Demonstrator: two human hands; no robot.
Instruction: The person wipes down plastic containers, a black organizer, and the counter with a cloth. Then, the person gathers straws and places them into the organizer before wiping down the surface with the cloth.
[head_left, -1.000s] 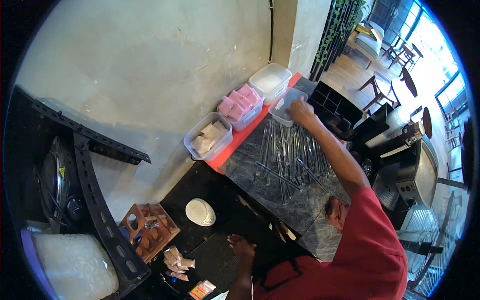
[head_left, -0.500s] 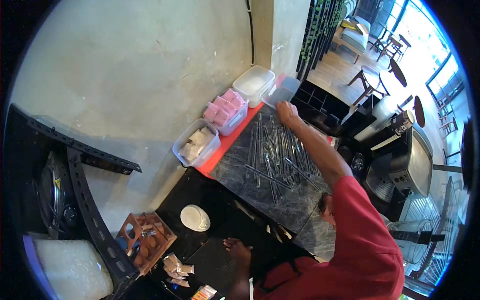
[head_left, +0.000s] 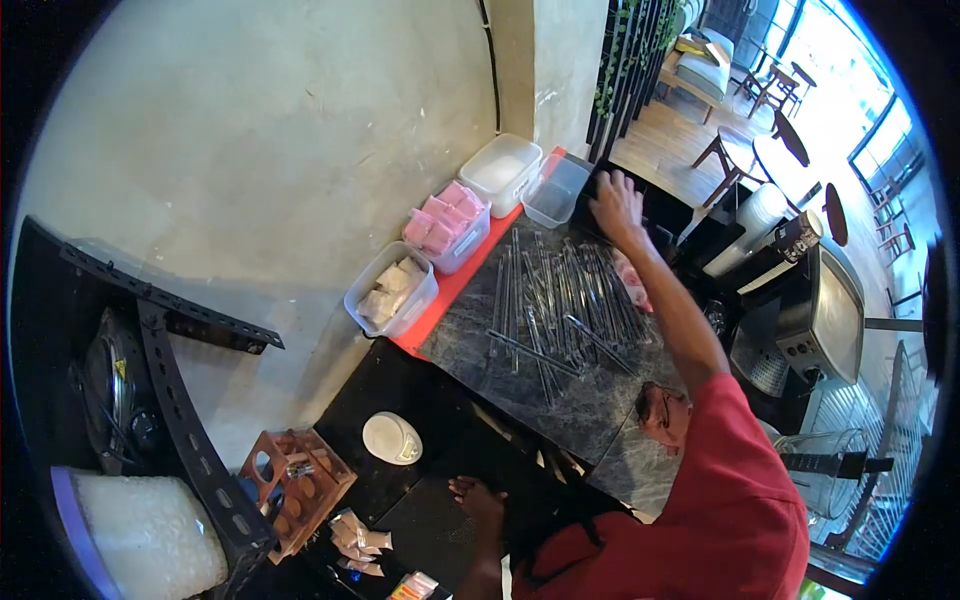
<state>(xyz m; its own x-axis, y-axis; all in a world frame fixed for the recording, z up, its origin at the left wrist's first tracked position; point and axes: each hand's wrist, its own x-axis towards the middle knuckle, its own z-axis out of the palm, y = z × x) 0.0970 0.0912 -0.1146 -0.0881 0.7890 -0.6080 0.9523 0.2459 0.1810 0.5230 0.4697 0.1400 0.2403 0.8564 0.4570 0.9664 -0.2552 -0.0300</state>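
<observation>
My right hand (head_left: 618, 207) reaches over the black compartment box (head_left: 660, 208) at the counter's far end, fingers apart and bent slightly down, nothing visible in them. Just left of it stands a clear plastic container (head_left: 556, 190) that looks empty. Many clear wrapped straws (head_left: 565, 300) lie loose on the grey marbled counter (head_left: 450, 335) below that hand. My left hand (head_left: 478, 497) rests on the black surface with its fingers spread, below a round white scale (head_left: 392, 438) and right of several small packets (head_left: 358, 540).
Tubs of white contents (head_left: 500, 168), pink packets (head_left: 448, 225) and beige packets (head_left: 392, 290) line the wall on a red strip. A wooden holder (head_left: 297, 490) stands lower left. Cups (head_left: 745, 235) and a steel machine (head_left: 825, 310) are at right, with a blender jar (head_left: 830, 470) below.
My right hand has left the clear container and moved right, over the black box, its fingers now spreading. My left hand has stayed in place. The view has shifted slightly.
</observation>
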